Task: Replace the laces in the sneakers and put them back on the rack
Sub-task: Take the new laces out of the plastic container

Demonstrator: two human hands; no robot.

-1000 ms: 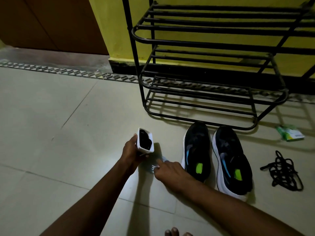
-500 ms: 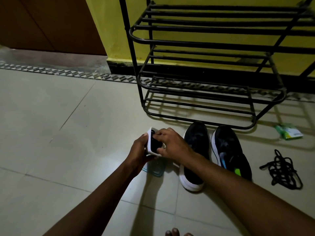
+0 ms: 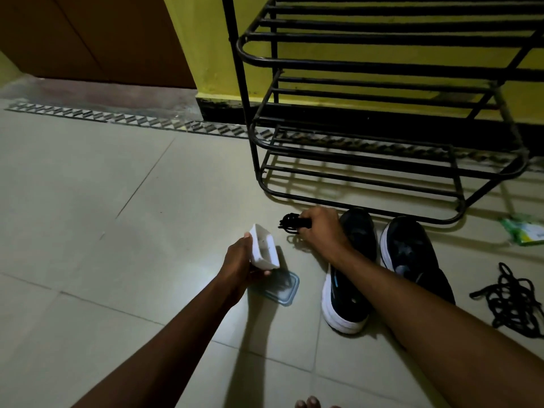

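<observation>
A: What were the hands doing?

B: The left hand (image 3: 240,266) gripped a small white tub (image 3: 262,245), fingers curled round its side, tilted with the open top facing the right. The right hand (image 3: 321,228) was closed round a bundle of black laces (image 3: 290,223), held just above the floor (image 3: 117,201), with loops sticking out of the fist on the left.

A: Were the tub and the bundle touching?

B: No, they were near each other but apart. A clear lid (image 3: 282,288) with a bluish rim lay flat on the floor just below the tub.

A: And the shoes?

B: Both stood on the floor in front of the rack (image 3: 382,67), side by side, toes pointing at it. The right forearm crossed over the first sneaker (image 3: 344,307), black with a white sole. The second sneaker (image 3: 412,254) sat just to its right. I could not tell whether either had laces in it; it was too dark.

A: Anything on the rack?

B: Only bare black bars showed, against a yellow wall (image 3: 212,39).

A: What else lay around?

B: A loose heap of black laces (image 3: 512,301) lay well to the right of the shoes, and a green packet (image 3: 527,231) lay beyond it, near the rack's foot. A few toes (image 3: 309,403) showed at the bottom edge.
</observation>
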